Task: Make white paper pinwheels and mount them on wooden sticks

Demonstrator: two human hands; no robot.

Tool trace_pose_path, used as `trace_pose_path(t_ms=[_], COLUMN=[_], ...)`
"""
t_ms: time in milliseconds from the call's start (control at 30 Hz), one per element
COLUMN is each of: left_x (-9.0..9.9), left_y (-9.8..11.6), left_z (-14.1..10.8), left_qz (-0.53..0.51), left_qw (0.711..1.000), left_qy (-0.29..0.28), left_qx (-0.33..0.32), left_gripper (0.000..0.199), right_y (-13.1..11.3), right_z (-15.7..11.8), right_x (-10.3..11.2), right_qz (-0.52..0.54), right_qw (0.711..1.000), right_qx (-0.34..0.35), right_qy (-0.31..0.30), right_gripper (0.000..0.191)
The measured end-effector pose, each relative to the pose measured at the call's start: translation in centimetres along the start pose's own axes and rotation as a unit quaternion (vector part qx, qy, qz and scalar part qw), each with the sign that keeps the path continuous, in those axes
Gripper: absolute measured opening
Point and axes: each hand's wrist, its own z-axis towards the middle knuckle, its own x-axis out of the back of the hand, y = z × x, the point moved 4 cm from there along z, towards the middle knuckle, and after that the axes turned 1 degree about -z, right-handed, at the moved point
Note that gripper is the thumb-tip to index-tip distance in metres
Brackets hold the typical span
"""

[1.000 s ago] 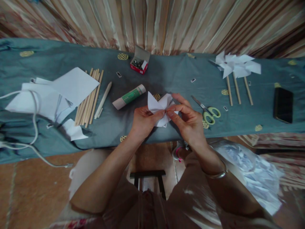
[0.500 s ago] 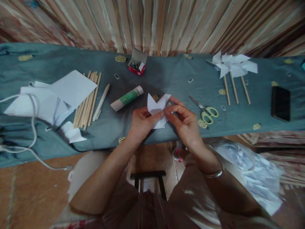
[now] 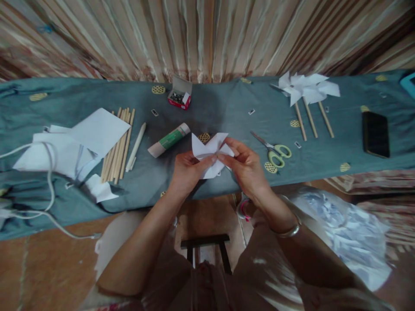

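A white paper pinwheel (image 3: 207, 149) with folded blades is held between both hands, above the front edge of the table. My left hand (image 3: 189, 170) pinches it from the left, thumb on the centre. From the right, my right hand (image 3: 244, 166) grips it, its thumb also pressed near the middle and its fingers behind the paper. The thumbs hide the pinwheel's centre. A glue stick (image 3: 170, 139) with a green label lies just left of the hands. To their right rest scissors (image 3: 275, 153) with green handles.
Wooden sticks (image 3: 118, 147), a pen (image 3: 136, 147) and white paper sheets (image 3: 100, 129) lie at the left, beside a white cable (image 3: 50, 185). An open red box (image 3: 180, 99) of small metal pieces stands at the back. Finished pinwheels (image 3: 304, 88) and a phone (image 3: 376, 134) lie right.
My right hand has shifted its hold, and the pinwheel's blades now lie more spread, with the right-hand blade folded in to the centre. The whole view has shifted slightly.
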Motion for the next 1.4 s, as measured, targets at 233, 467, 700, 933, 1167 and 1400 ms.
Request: trace_pose_path(t_ms=[233, 467, 700, 933, 1167, 1400], left_x=[0.11, 0.35, 0.54, 0.67, 0.3, 0.31], left_y=[-0.11, -0.2, -0.15, -0.4, 0.16, 0.44], left_z=[0.19, 0.32, 0.37, 0.37, 0.21, 0.13], left_qz=[-0.002, 0.024, 0.039, 0.026, 0.026, 0.055], left_qw=[1.0, 1.0, 0.999, 1.0, 0.999, 0.996], left_qy=[-0.02, -0.018, -0.008, -0.017, 0.0, 0.005], left_qx=[0.014, -0.003, -0.016, -0.008, -0.033, -0.064], left_gripper=[0.028, 0.025, 0.024, 0.027, 0.032, 0.028], right_y=[-0.28, -0.47, -0.53, -0.58, -0.39, -0.05], right_z=[-0.15, -0.24, -0.26, -0.18, -0.04, 0.2], right_x=[-0.37, -0.38, -0.31, -0.54, -0.65, -0.58], right_qz=[0.033, 0.014, -0.018, -0.018, 0.013, 0.019], right_qw=[0.999, 0.999, 0.999, 1.0, 1.0, 1.0], right_qx=[-0.038, -0.031, -0.025, -0.021, -0.018, -0.017], right_qy=[-0.014, 0.007, 0.006, -0.001, 0.01, 0.014], right_gripper=[0.048, 0.049, 0.05, 0.049, 0.047, 0.048])
